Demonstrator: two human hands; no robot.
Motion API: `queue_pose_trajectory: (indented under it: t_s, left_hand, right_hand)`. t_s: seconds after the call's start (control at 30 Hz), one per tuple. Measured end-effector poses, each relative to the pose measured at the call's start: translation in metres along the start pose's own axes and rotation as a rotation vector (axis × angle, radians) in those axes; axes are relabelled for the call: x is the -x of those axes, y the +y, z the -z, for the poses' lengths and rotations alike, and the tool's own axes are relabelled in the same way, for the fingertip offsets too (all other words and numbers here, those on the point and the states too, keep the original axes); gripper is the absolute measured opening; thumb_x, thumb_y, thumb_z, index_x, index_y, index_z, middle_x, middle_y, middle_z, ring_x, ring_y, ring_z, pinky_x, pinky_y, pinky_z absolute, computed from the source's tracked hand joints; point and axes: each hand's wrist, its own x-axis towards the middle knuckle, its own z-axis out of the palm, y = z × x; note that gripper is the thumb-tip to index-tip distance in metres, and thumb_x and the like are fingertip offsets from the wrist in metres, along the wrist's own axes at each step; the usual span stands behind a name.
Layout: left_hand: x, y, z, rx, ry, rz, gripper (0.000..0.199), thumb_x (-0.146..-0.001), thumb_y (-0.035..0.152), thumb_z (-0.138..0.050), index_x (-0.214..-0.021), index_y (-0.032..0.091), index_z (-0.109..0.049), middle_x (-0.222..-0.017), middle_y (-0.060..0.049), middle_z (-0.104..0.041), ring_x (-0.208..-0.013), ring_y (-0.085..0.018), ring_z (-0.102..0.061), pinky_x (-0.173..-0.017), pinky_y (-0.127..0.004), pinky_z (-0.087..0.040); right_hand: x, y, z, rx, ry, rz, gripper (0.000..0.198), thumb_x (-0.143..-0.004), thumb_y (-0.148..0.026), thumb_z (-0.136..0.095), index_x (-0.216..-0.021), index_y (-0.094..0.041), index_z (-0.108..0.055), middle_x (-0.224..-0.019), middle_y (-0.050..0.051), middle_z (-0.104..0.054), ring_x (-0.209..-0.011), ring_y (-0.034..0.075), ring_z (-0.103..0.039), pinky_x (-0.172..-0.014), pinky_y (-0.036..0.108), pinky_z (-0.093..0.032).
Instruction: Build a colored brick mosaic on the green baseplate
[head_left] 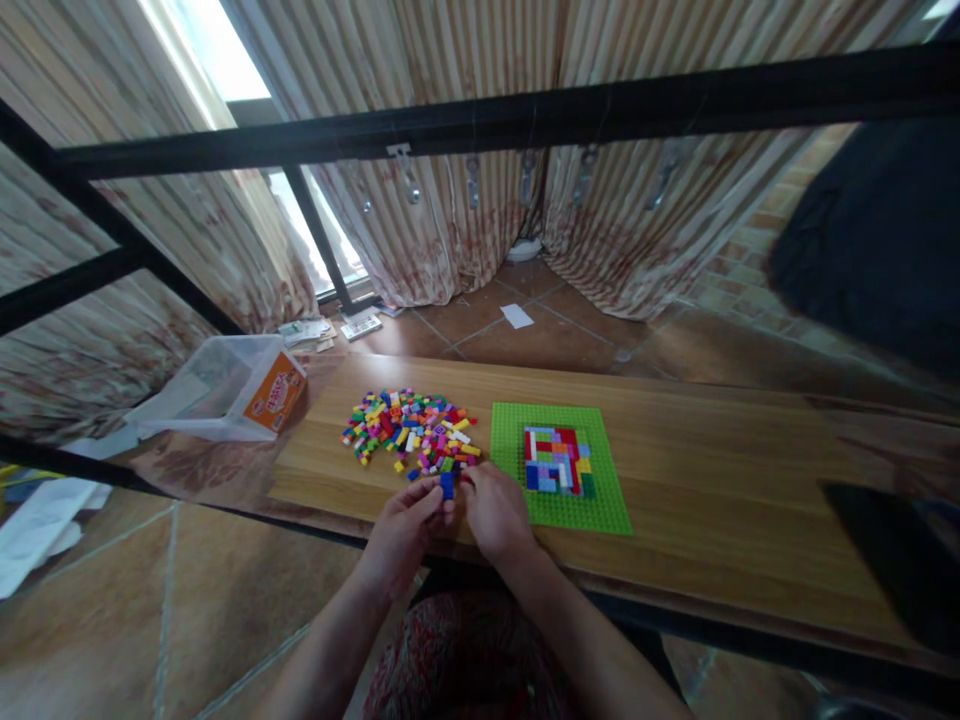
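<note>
Between the thumb and fingers of my left hand (409, 522) is a blue toy brick (447, 486), held just in front of the loose pile. My right hand (496, 512) is closed close beside it, and a small red brick (467, 479) shows at its fingertips, partly hidden. Beyond both hands lies a heap of mixed coloured bricks (412, 425). To the right, a green baseplate (613, 500) rests flat on the wooden table, bearing a roughly square patch of joined bricks (557, 460) in red, blue, white, yellow and other colours.
A clear plastic box (217, 385) with an orange label stands left of the wooden tabletop (712, 470). A dark flat object (885, 550) lies at the right end. A black metal bar (480, 120) with hanging hooks crosses above, before striped curtains (420, 230).
</note>
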Motion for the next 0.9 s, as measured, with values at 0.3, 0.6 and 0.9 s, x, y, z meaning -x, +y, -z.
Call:
queue_pose_trajectory:
  t_s: [0.3, 0.6, 0.9]
  left_hand:
    - [-0.014, -0.007, 0.021, -0.151, 0.179, -0.065, 0.044, -0.053, 0.031, -0.088, -0.089, 0.013, -0.069, -0.072, 0.0, -0.068, -0.06, -0.008, -0.062, -0.061, -0.019, -0.052]
    - [-0.007, -0.016, -0.009, -0.223, 0.057, -0.048, 0.044, -0.059, 0.038, -0.084, -0.094, 0.014, -0.07, -0.077, -0.002, -0.07, -0.063, -0.011, -0.062, -0.063, -0.023, -0.05]
    - [0.002, -0.044, -0.068, -0.361, -0.212, 0.042, 0.036, -0.066, 0.038, -0.078, -0.092, 0.016, -0.068, -0.078, -0.003, -0.07, -0.063, -0.01, -0.059, -0.064, -0.023, -0.048]
  right_hand:
    - [-0.016, -0.005, -0.008, 0.086, 0.031, 0.013, 0.026, -0.09, -0.017, -0.055, -0.115, -0.018, -0.062, -0.111, 0.01, -0.068, -0.106, 0.022, -0.062, -0.09, 0.032, -0.048]
    - [0.032, 0.013, 0.01, -0.451, 0.182, 0.027, 0.036, -0.089, -0.027, -0.057, -0.125, -0.02, -0.058, -0.108, 0.007, -0.068, -0.091, 0.018, -0.064, -0.087, 0.032, -0.052]
    - [0.067, 0.068, 0.062, -0.474, 0.234, -0.07, 0.032, -0.083, -0.028, -0.063, -0.114, -0.025, -0.067, -0.103, 0.004, -0.068, -0.092, 0.019, -0.063, -0.082, 0.034, -0.051]
